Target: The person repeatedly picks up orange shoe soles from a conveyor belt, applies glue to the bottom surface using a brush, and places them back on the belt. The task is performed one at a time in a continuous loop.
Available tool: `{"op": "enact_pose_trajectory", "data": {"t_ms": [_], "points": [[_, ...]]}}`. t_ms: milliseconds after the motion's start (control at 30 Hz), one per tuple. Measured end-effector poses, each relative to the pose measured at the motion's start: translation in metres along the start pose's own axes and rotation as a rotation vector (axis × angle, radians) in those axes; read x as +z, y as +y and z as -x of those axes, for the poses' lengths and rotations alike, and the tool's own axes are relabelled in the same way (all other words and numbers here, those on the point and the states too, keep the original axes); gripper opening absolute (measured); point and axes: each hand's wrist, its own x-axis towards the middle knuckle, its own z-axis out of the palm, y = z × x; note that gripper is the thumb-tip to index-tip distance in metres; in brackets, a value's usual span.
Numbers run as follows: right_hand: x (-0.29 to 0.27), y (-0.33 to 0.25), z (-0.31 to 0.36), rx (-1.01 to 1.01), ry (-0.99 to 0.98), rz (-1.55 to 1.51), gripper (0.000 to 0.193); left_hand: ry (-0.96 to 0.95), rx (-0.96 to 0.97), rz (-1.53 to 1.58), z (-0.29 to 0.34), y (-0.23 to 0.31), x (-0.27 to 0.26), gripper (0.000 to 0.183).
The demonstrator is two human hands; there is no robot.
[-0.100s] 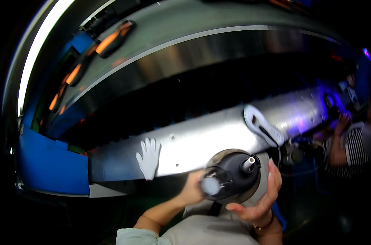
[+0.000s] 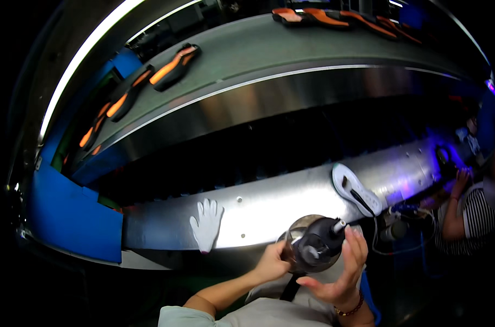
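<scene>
In front of my body is a dark, rounded container (image 2: 316, 246) with a pale, short spout (image 2: 339, 226) and a see-through rounded edge on its left. I cannot make out its exact kind. My left hand (image 2: 273, 262) grips its left side, thumb on top and the other fingers partly hidden. On the other side, my right hand (image 2: 345, 273) is open and cupped, its fingertips beside the spout and its thumb apart, below the container. Beyond them on the metal ledge lies a white shoe sole (image 2: 355, 188) with a dark strip on it. A white glove (image 2: 206, 224) lies to the left.
The metal ledge (image 2: 280, 199) runs across in front of me. Past a dark gap, a green conveyor belt (image 2: 236, 54) carries several black-and-orange soles (image 2: 174, 66). A blue machine panel (image 2: 78, 218) stands at left. At right, another person's arm (image 2: 454, 215) works under violet light.
The view has shifted, so the ledge and belt sit lower. The container has tilted and its pale round end no longer shows. My right fingertips are closer to the spout.
</scene>
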Motion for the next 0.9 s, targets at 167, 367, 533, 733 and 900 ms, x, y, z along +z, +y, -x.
{"op": "enact_pose_trajectory", "data": {"t_ms": [167,367,533,733,900], "points": [[0.022,0.016,-0.001,0.050,-0.081,0.057,0.062,0.063,-0.027,-0.386,0.003,-0.026,-0.001,0.011],[0.027,0.033,0.000,0.147,-0.119,0.061,0.054,0.011,-0.173,-0.428,0.020,-0.037,-0.008,0.013],[0.046,0.062,0.012,0.389,-0.235,-0.163,0.044,-0.067,-0.132,-0.356,0.022,-0.059,-0.012,0.012],[0.074,0.081,0.040,0.643,-0.294,-0.511,0.032,-0.119,-0.132,-0.296,0.012,-0.057,-0.018,0.011],[0.086,0.080,0.043,0.628,-0.297,-0.659,0.024,-0.111,-0.244,-0.192,0.009,-0.058,-0.023,0.011]]}}
